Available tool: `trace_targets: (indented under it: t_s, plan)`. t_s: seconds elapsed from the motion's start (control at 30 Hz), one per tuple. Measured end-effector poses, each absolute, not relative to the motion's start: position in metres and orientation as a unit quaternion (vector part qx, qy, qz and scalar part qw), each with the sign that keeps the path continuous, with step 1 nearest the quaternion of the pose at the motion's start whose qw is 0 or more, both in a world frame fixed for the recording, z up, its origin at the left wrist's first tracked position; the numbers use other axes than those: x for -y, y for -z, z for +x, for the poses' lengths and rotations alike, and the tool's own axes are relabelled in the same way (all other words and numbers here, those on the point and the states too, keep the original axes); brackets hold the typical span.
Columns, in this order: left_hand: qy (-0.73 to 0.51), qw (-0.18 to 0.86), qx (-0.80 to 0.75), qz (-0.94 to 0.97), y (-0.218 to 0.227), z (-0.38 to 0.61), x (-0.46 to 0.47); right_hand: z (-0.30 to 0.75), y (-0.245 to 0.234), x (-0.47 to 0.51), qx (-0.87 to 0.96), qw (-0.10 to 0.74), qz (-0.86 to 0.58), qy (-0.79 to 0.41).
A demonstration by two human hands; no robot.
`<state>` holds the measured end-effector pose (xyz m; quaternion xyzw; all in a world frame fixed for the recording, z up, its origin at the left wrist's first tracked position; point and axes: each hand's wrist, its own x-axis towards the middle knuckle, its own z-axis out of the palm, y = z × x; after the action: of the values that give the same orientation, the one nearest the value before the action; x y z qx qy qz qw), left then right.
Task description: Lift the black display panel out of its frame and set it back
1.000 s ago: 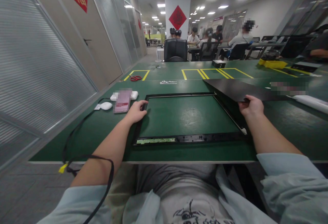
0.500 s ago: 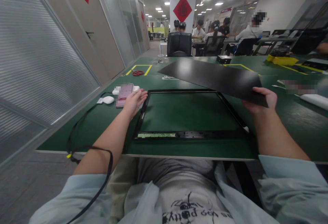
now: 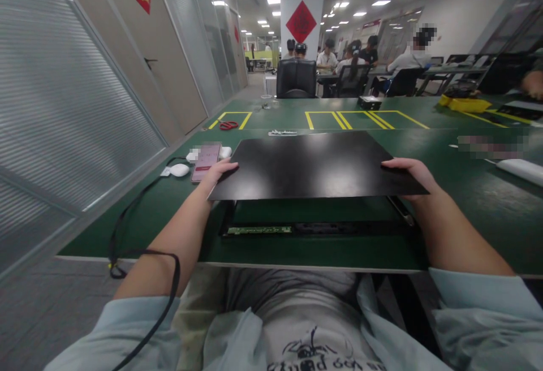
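A thin glossy black panel point(image 3: 314, 164) is held up in front of me by both hands. My left hand point(image 3: 219, 173) grips its left edge, thumb on top and fingers hidden beneath. At the right edge, my right hand point(image 3: 410, 176) holds it the same way. Under the panel, a black rectangular frame point(image 3: 348, 228) lies on the green table, its far part covered from view. Along the frame's near bar runs a narrow green circuit board point(image 3: 259, 230). Whether the panel touches the frame at the back, I cannot tell.
Left of the panel lie a phone point(image 3: 206, 162), a white oval object point(image 3: 179, 170) and a black cord point(image 3: 142, 190). Red-handled scissors point(image 3: 229, 125) lie farther back. Small metallic pieces point(image 3: 282, 133) sit behind the panel. A yellow item point(image 3: 465, 103) is at far right. Several people sit beyond.
The panel has swung from a tilted position at the right to roughly level over the frame. My left hand has closed on its left edge; my right hand has kept its hold.
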<state>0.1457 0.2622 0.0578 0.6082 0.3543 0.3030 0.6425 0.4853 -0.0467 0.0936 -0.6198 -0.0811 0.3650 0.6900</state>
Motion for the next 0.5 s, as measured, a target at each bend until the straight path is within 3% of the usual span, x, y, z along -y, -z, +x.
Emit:
trace_targets:
  t_s: [0.17, 0.5]
  plan:
    - [-0.335, 0.631, -0.354, 0.604, -0.059, 0.148, -0.266, 0.491, -0.086, 0.042, 0.108, 0.645, -0.639, -0.405]
    - [-0.372, 0.624, -0.419, 0.545, -0.060, 0.144, -0.270, 0.509, -0.070, 0.043, 0.161, 0.604, -0.721, -0.300]
